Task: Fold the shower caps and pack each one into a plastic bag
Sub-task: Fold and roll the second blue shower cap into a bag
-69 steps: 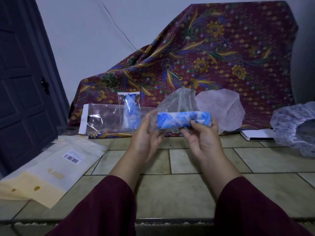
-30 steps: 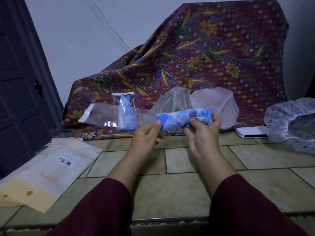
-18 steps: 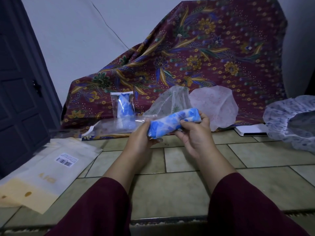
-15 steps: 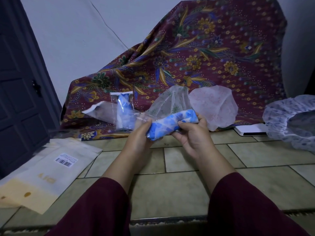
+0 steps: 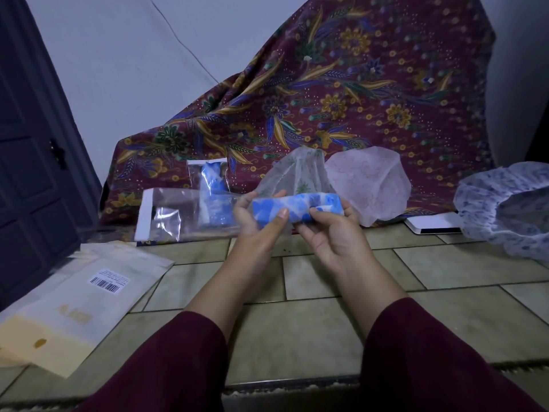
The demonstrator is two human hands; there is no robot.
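The step in hand looks like bagging: the rolled blue-and-white patterned shower cap is held in the air above the tiled floor, its long axis running left to right, roughly level. The right hand has its fingers curled round the roll's right end; the left hand pinches the mouth of the clear plastic bag round the roll's left end. Next, I judge, the roll must slide leftward, deeper into the bag
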